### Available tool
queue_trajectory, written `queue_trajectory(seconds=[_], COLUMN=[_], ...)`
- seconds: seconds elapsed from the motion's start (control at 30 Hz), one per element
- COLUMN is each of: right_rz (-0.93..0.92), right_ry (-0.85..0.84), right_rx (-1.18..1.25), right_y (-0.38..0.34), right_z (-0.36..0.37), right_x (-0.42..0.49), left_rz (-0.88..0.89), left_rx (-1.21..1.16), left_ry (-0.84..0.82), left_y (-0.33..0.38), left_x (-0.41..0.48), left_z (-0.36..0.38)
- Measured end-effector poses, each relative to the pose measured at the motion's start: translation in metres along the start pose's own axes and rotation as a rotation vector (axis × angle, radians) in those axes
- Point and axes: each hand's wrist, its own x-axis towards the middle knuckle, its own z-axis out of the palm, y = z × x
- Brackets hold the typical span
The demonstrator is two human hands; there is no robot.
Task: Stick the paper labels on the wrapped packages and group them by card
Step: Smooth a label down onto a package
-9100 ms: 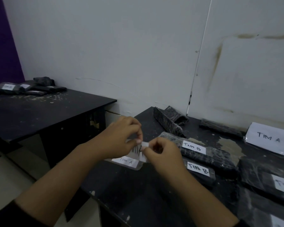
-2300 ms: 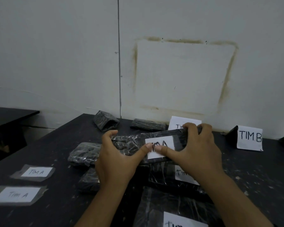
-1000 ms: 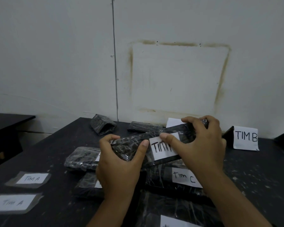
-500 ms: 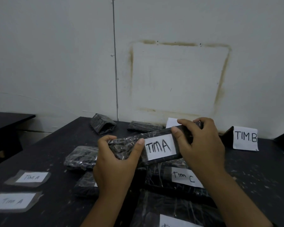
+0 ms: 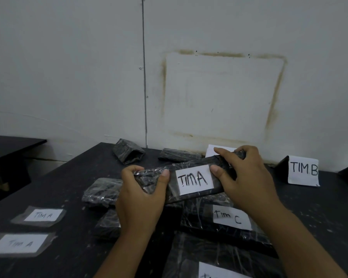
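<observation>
Several pkgs [image 5: 100, 189] on scuffed blk table [image 5: 64, 177], stained wall [image 5: 68, 77] behind.

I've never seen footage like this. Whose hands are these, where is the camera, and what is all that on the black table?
No robot here: a person wears a camera on the head, looking down at the hands. The left hand and right hand grip one black wrapped package labelled TIM A. On the table lie more packages, including a TIM C package, and two loose TIM A labels. A TIM B card stands by the wall.
</observation>
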Motion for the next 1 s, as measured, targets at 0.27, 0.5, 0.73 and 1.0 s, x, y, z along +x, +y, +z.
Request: queue_trajectory(seconds=[0.27, 0.5, 0.73, 1.0], right_rz=[0.085, 0.063, 0.016, 0.110], right_ry=[-0.176, -0.251, -0.160, -0.029], right_rx=[-0.329, -0.119, -0.062, -0.202], right_y=[-0.017, -0.002, -0.002, -0.019], right_z=[0.001, -0.007, -0.003, 0.015], right_x=[-0.011, -0.002, -0.004, -0.014], left_rz=[-0.116, -0.124, -0.157, -0.037], left_rx=[0.046, -0.075, -0.177, 0.095], left_ry=[-0.326, -0.361, -0.282, -0.070], left_y=[-0.010, -0.011, -0.014, -0.001], left_x=[0.004, 0.007, 0.008, -0.002], left_z=[-0.003, -0.003, -0.002, 0.000])
